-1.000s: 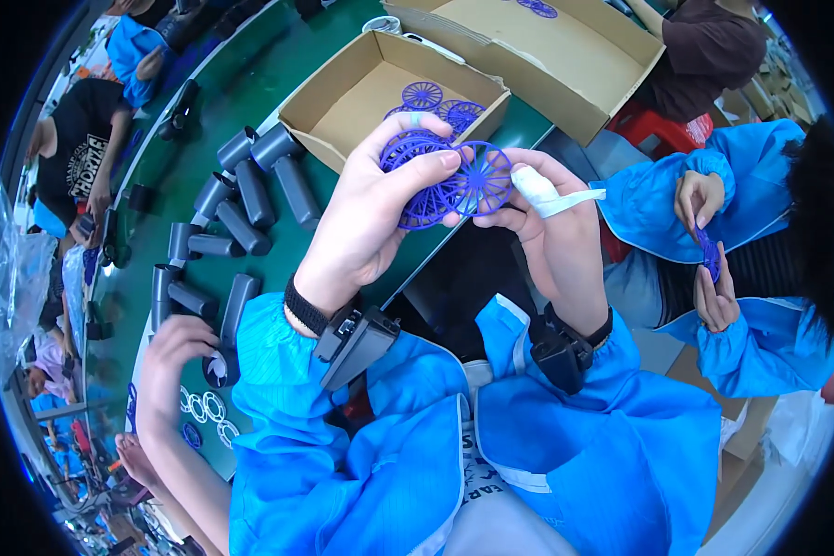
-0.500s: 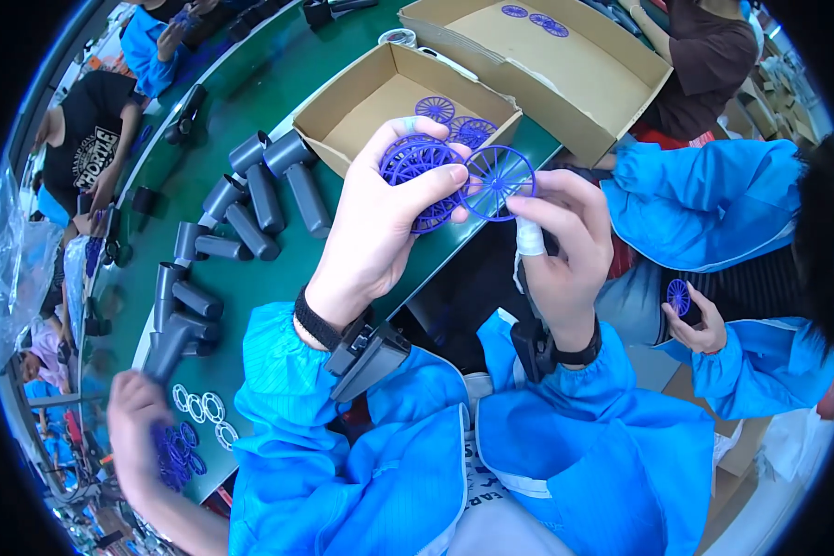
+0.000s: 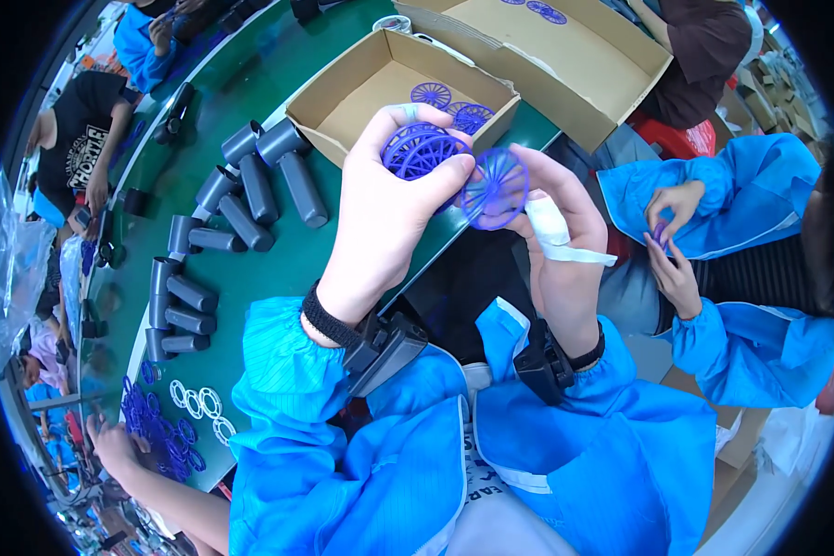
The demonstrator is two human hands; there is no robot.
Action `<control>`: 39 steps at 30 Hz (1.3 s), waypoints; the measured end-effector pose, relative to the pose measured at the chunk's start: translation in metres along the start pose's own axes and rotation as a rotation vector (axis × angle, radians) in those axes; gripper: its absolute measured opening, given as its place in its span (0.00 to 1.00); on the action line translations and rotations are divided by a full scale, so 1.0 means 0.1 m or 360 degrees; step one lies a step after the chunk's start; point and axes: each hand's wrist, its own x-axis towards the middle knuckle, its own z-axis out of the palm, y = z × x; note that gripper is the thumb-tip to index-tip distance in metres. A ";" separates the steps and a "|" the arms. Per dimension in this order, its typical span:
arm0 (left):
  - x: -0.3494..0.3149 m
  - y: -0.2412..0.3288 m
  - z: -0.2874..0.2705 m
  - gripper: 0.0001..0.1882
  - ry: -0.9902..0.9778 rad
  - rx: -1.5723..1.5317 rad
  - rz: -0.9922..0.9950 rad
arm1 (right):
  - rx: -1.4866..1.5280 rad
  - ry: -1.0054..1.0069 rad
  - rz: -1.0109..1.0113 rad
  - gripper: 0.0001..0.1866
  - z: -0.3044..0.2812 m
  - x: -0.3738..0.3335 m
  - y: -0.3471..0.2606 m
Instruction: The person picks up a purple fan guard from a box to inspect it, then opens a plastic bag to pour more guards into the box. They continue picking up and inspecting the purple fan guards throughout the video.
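A stack of purple spoked wheels [image 3: 419, 153] is gripped in my left hand [image 3: 380, 208], thumb across the near side and fingers behind. One more purple spoked wheel [image 3: 494, 190], slightly blurred, stands upright beside the stack, close to my left thumb tip. My right hand [image 3: 570, 236] holds this single wheel at its right side, with the fingers partly hidden behind it. White tape [image 3: 549, 222] wraps one right finger, and a loose end sticks out. Beyond my hands, a cardboard box [image 3: 343, 93] contains a few similar wheels [image 3: 471, 117].
Dark grey hammer-shaped plastic parts [image 3: 255, 181] lie in a row on the green table [image 3: 250, 334]. White rings [image 3: 210, 401] and a pile of purple wheels [image 3: 162, 431] sit at the left, near another person's hand [image 3: 116, 445]. A larger box [image 3: 602, 74] stands behind; a co-worker's hands [image 3: 672, 232] are at the right.
My right hand has turned, and its fingers now sit behind the single wheel, which tilts. At the left, another person's hand has moved down, and a grey part there has been set down.
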 end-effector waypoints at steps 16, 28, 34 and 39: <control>0.12 -0.03 -0.36 0.19 0.0313 0.0508 0.0541 | -0.0719 -0.0042 0.0656 0.11 -0.84 -1.15 1.55; -0.81 -0.47 -0.10 0.09 -0.0107 0.0305 -0.0554 | -0.0057 -0.0136 0.0657 0.13 -0.53 -1.05 0.95; -1.11 -0.95 -0.19 0.09 -0.0118 -0.0463 -0.1056 | -0.0442 -0.0534 0.0581 0.15 -0.44 -0.88 0.45; -1.13 -1.05 -0.19 0.11 -0.0006 -0.0649 -0.1102 | 0.0000 -0.0294 0.1081 0.16 -0.43 -0.85 0.45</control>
